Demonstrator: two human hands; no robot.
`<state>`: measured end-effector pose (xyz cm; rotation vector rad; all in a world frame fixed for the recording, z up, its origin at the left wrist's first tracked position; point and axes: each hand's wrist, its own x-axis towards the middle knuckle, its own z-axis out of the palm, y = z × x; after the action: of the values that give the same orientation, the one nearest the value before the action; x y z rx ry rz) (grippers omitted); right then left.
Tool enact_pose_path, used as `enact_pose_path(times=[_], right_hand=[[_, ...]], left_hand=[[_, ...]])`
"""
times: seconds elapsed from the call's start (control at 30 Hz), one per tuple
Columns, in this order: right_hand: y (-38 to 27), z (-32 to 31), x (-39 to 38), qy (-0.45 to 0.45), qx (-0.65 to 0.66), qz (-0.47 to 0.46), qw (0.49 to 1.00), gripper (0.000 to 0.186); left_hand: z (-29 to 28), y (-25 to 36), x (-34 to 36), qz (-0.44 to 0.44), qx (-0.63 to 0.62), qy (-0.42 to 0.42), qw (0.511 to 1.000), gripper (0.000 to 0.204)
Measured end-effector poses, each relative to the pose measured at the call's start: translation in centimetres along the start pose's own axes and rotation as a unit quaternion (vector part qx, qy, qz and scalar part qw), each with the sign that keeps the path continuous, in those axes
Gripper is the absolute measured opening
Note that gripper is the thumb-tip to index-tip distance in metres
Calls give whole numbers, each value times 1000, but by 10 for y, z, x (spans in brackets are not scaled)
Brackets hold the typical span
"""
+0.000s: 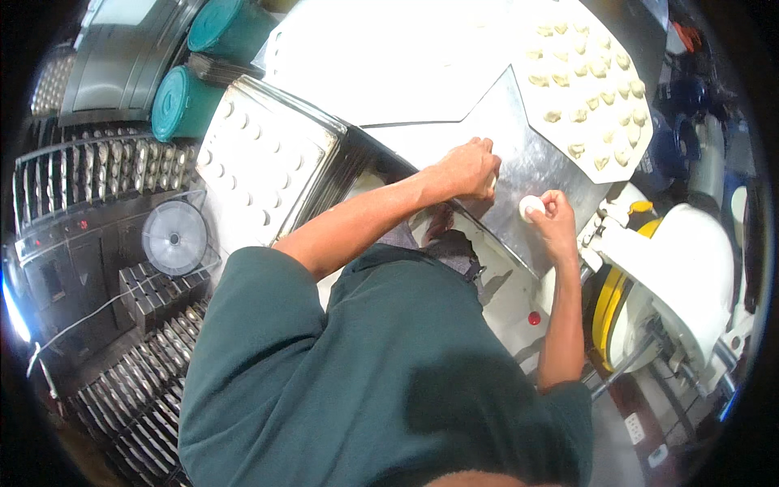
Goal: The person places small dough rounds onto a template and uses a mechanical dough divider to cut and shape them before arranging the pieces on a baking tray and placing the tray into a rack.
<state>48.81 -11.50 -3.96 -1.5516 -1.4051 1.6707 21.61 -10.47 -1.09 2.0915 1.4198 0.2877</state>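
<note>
Over a shiny metal worktop (513, 134), both of my hands are at work. My right hand (557, 225) pinches a small round white dough piece (531, 206) between thumb and fingers, just above the metal. To its left, my left hand (473, 168) is closed with its fingers curled down; a pale bit shows by the fingertips, but I cannot make out what it is. Beyond my right hand lies a white tray (602, 169) with several rows of small pale yellow shaped dough pieces (592, 103).
A stack of trays (258, 213), the top one bearing round white pieces, stands left of my left arm. Teal bins (180, 104) are behind it. Racks of trays (105, 169) fill the left side. A white machine (686, 268) with a yellow ring stands close to my right forearm.
</note>
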Motion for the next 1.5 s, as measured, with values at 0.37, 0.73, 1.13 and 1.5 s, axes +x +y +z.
enact_pose_path(times=[0.37,0.73,1.13,1.5], right_hand=[[-171,98,180,84,-151,-90,981,42],[-174,100,378,5,-133,-78,988,29],[-208,143,300,-26,-137,-191,972,34],[-233,361,165,-279,-240,-244,897,29]], left_hand=[[-39,-64,-48,-207,-663,45,718,23],[-95,-160,65,-280,-279,234,888,37],[-93,-182,-189,-345,-313,475,747,44],[-8,-314,-386,-574,-162,439,672,42]])
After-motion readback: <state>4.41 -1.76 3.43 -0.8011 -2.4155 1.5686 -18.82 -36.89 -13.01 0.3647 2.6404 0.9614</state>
